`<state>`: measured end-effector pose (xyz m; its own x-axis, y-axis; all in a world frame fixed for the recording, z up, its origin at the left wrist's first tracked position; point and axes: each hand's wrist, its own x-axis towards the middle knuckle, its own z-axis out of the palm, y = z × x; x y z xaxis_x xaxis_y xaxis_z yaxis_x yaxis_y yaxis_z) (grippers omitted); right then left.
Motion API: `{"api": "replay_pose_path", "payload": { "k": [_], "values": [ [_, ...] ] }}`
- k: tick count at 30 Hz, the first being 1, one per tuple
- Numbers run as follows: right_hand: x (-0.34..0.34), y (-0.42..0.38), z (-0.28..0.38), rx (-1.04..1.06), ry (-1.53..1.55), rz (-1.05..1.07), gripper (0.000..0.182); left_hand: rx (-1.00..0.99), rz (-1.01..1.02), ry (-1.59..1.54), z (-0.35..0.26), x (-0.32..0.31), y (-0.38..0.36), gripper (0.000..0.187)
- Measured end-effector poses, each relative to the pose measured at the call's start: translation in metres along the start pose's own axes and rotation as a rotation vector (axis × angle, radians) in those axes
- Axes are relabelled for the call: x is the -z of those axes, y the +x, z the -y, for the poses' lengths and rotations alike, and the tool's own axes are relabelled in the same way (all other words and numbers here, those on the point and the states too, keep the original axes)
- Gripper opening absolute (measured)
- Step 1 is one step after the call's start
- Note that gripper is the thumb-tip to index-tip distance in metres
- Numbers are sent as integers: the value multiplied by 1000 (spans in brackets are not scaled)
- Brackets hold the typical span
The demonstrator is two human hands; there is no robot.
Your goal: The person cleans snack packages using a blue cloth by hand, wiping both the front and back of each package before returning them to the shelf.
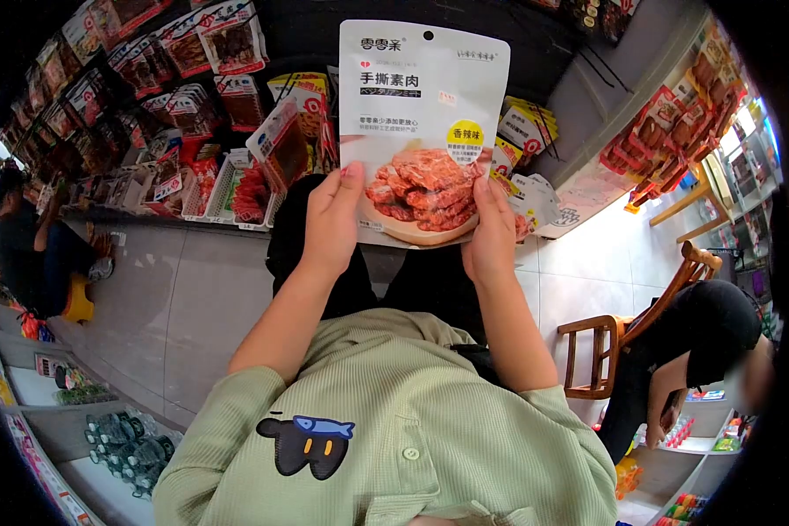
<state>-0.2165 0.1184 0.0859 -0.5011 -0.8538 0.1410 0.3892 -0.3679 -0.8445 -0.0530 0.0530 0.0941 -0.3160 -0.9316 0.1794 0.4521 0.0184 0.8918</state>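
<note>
A white snack packet [425,114] with a picture of reddish shredded food and a yellow round label is held upright at the top centre. My left hand [335,210] grips its lower left edge, the thumb on the front and the other fingers hidden behind. On the lower right edge my right hand [491,230] holds it the same way. Behind the packet, yellow packets [528,125] and a clear-fronted brown packet [280,145] stand on the display.
Hanging packets [232,39] and white baskets [222,188] line the display ahead. One person [35,250] sits at the far left; another person [693,342] bends forward at the right beside a wooden chair [592,355]. Bottles [127,447] stand on a lower-left shelf.
</note>
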Motion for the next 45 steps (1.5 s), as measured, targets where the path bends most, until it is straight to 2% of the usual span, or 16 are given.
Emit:
{"api": "replay_pose_path", "payload": {
  "k": [32, 38, 40, 45],
  "values": [
    [-4, 1, 2, 31, 14, -11, 26, -28, -31, -29, 3, -6, 6, 30],
    [-29, 38, 31, 105, 27, 7, 27, -199, 30, -22, -21, -13, 44, 31],
    [-39, 52, 44, 228, 21, 93, 27, -271, 42, -34, -39, -25, 55, 31],
    [-69, 78, 80, 350, 136, 199, 28, -419, 62, -68, -79, -47, 81, 33]
  ]
}}
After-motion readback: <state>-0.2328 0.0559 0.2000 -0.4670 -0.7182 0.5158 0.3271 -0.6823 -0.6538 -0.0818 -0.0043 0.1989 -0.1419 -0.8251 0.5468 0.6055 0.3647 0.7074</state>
